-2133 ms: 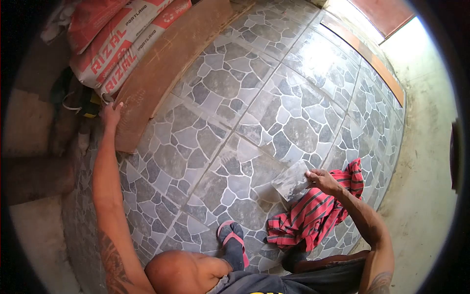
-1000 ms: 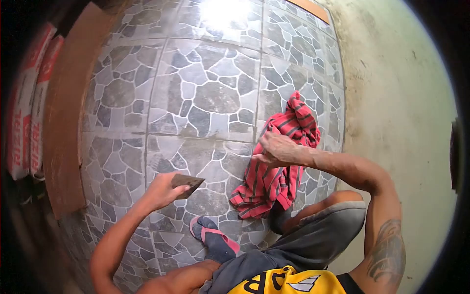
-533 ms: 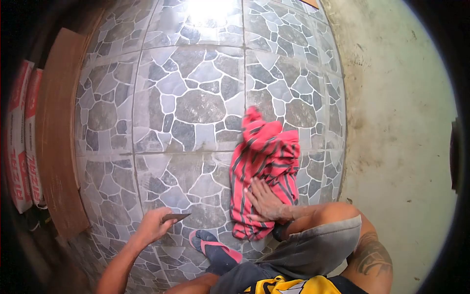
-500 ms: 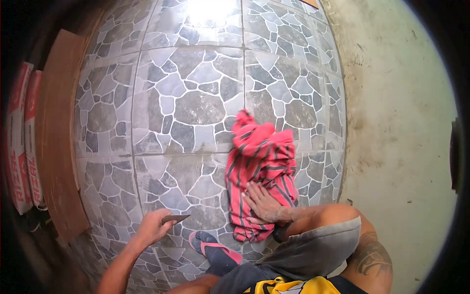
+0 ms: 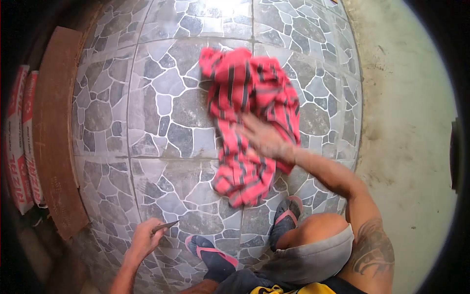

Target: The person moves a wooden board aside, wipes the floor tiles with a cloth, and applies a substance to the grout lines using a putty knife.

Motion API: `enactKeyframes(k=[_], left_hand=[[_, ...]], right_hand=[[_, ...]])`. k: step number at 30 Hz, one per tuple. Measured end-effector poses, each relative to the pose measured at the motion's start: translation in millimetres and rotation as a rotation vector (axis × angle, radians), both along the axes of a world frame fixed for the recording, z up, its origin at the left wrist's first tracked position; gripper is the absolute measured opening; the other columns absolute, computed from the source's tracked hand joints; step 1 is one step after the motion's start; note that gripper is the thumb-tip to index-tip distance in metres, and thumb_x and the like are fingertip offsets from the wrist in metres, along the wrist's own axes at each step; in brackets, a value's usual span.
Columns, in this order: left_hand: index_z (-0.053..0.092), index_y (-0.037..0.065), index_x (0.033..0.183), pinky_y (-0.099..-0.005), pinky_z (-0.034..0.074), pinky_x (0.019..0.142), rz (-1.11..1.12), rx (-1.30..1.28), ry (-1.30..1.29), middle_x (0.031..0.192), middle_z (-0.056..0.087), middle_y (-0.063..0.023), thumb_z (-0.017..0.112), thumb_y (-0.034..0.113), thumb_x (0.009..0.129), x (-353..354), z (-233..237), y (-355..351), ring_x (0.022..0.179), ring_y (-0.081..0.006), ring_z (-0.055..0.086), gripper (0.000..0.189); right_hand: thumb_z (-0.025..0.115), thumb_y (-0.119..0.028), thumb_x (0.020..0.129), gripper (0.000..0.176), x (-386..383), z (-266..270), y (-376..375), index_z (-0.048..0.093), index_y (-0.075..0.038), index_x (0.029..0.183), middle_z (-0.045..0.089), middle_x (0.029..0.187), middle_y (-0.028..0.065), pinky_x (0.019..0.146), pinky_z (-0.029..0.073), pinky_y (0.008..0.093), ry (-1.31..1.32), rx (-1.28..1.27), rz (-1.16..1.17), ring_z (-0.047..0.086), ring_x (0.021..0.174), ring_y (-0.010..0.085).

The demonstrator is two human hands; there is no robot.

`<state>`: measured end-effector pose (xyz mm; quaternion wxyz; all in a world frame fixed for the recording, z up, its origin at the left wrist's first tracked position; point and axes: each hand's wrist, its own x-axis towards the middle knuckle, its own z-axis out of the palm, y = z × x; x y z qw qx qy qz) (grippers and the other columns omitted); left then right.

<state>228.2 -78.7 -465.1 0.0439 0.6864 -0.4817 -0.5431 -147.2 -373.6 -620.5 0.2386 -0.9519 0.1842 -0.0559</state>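
A red cloth with dark stripes [image 5: 235,83], crumpled and looking like a striped shirt, lies spread over the stone-patterned floor tiles [image 5: 188,110]. My right hand [image 5: 264,137] presses down flat on its lower middle, fingers spread and slightly blurred by motion. At the lower left, my left hand [image 5: 144,237] is closed around a thin, dark pointed blade [image 5: 165,226], its tip aimed to the right just above the floor. The handle is hidden in my fist, so the exact kind of tool does not show.
My feet in pink-strapped flip-flops [image 5: 211,251] stand on the tiles in front of me. Along the left side runs a brown board [image 5: 56,132], with red and white cement sacks [image 5: 22,142] behind it. A pale wall [image 5: 406,122] borders the tiles on the right.
My right hand and the striped cloth have moved forward, away from me, with the cloth's far end swinging left. My left hand, still holding the blade, has shifted slightly down.
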Motion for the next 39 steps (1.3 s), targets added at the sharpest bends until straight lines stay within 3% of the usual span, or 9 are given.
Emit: enactKeyframes(k=[5,8,13,19,23,27,32,35,39], left_hand=[[0.067,0.0,0.094,-0.038,0.049,0.067,0.076,0.002,-0.041,0.084,0.065,-0.0151,0.069,0.005,0.087,-21,11,-2,0.075,-0.0309,0.065,0.008],[0.067,0.001,0.093,-0.0379,0.049,0.066,0.037,-0.039,-0.062,0.083,0.064,-0.0152,0.069,0.005,0.087,-28,16,-3,0.073,-0.0312,0.064,0.008],[0.067,0.001,0.092,-0.0389,0.048,0.065,0.007,-0.029,-0.058,0.082,0.064,-0.0148,0.069,0.006,0.087,-35,13,1,0.074,-0.0312,0.064,0.008],[0.066,0.002,0.091,-0.0406,0.048,0.065,-0.098,-0.013,0.011,0.082,0.063,-0.0157,0.067,0.005,0.087,-42,4,-17,0.075,-0.035,0.063,0.005],[0.065,0.003,0.09,-0.0413,0.048,0.067,-0.17,-0.112,0.036,0.082,0.063,-0.0168,0.067,0.005,0.087,-47,4,-45,0.076,-0.0371,0.062,0.004],[0.065,0.003,0.092,-0.0419,0.048,0.068,-0.158,-0.099,-0.013,0.082,0.062,-0.0168,0.068,0.005,0.086,-44,1,-57,0.078,-0.0367,0.063,0.007],[0.065,0.002,0.092,-0.0411,0.048,0.066,-0.177,-0.116,-0.006,0.083,0.062,-0.0165,0.069,0.005,0.086,-50,3,-57,0.076,-0.0361,0.062,0.008],[0.066,0.002,0.092,-0.0401,0.048,0.065,-0.128,-0.082,-0.015,0.083,0.063,-0.0159,0.069,0.005,0.087,-50,5,-44,0.075,-0.0343,0.063,0.007],[0.067,0.002,0.095,-0.0387,0.049,0.067,0.023,0.041,-0.064,0.084,0.064,-0.015,0.068,0.004,0.087,-52,20,-36,0.076,-0.0325,0.065,0.008]], right_hand=[[0.068,-0.053,0.085,0.077,17,-52,-204,0.041,-0.022,0.149,0.045,0.143,0.0225,0.107,0.044,0.0496,-0.035,-0.312,-0.312,0.045,0.134,0.0415],[0.053,-0.071,0.088,0.081,38,-27,-274,0.035,-0.026,0.154,0.032,0.157,0.0239,0.108,0.035,0.0631,0.479,-0.396,-0.65,0.032,0.145,0.0407],[0.065,-0.054,0.087,0.079,34,-64,-218,0.039,-0.016,0.151,0.035,0.151,0.0343,0.108,0.036,0.0608,0.207,-0.476,-0.608,0.035,0.142,0.0486],[0.076,-0.034,0.074,0.095,-4,19,76,0.032,-0.003,0.153,0.018,0.157,0.0373,0.119,0.018,0.0616,0.171,-0.004,-0.354,0.019,0.148,0.0515],[0.07,-0.031,0.081,0.072,-33,71,209,0.047,0.0,0.142,0.032,0.152,0.0336,0.11,0.033,0.0594,0.228,0.274,-0.05,0.034,0.141,0.0469],[0.063,-0.033,0.088,0.065,-41,63,206,0.048,-0.001,0.142,0.052,0.134,0.0236,0.1,0.045,0.0452,0.099,0.56,0.048,0.053,0.121,0.0376],[0.064,-0.037,0.089,0.075,10,14,155,0.035,-0.009,0.152,0.057,0.122,0.0238,0.095,0.047,0.0488,-0.27,0.214,0.105,0.06,0.105,0.0395],[0.059,-0.048,0.09,0.075,8,-29,114,0.034,-0.016,0.154,0.052,0.129,0.0259,0.096,0.046,0.0497,0.021,0.652,0.221,0.058,0.112,0.041],[0.059,-0.049,0.089,0.068,12,-13,-49,0.042,-0.02,0.148,0.046,0.145,0.0262,0.104,0.044,0.0518,0.029,0.06,-0.242,0.05,0.127,0.0448]])
